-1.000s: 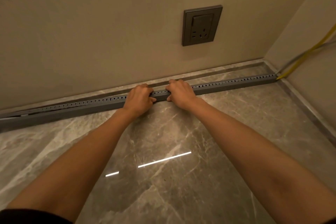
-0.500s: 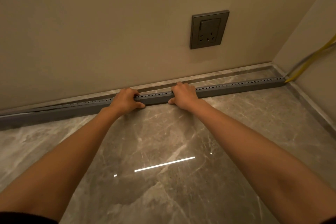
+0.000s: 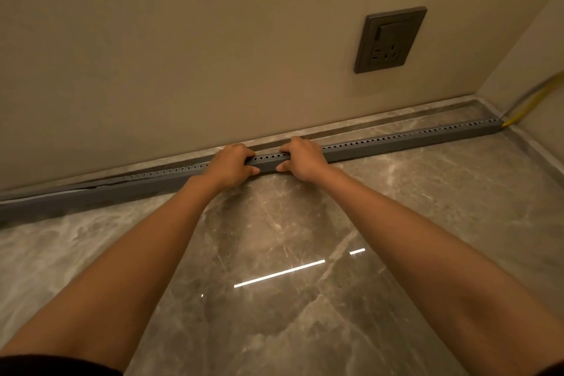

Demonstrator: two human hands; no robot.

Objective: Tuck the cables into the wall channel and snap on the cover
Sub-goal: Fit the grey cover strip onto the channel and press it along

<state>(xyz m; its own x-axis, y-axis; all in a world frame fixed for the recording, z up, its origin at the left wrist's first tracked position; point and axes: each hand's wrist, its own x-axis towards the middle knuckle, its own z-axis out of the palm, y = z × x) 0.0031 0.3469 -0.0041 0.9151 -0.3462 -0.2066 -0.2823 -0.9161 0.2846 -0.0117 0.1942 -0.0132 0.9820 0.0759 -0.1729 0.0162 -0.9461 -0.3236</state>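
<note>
Along the foot of the beige wall (image 3: pixel 213 40), on the marble floor (image 3: pixel 305 223), our grey perforated cable channel (image 3: pixel 396 143) runs from the left edge to the corner, where the yellow and grey cables (image 3: pixel 525 104) emerge. Half a second ago our hands sat further apart; now the left hand (image 3: pixel 230 166) has closed in beside the right hand (image 3: pixel 300 159), each grip wrapped shut over the cover, thumbs in front, fingers behind. Rightward the cover looks seated; at the far left a seam (image 3: pixel 100 181) still gapes, so we judge pressing must work leftward.
</note>
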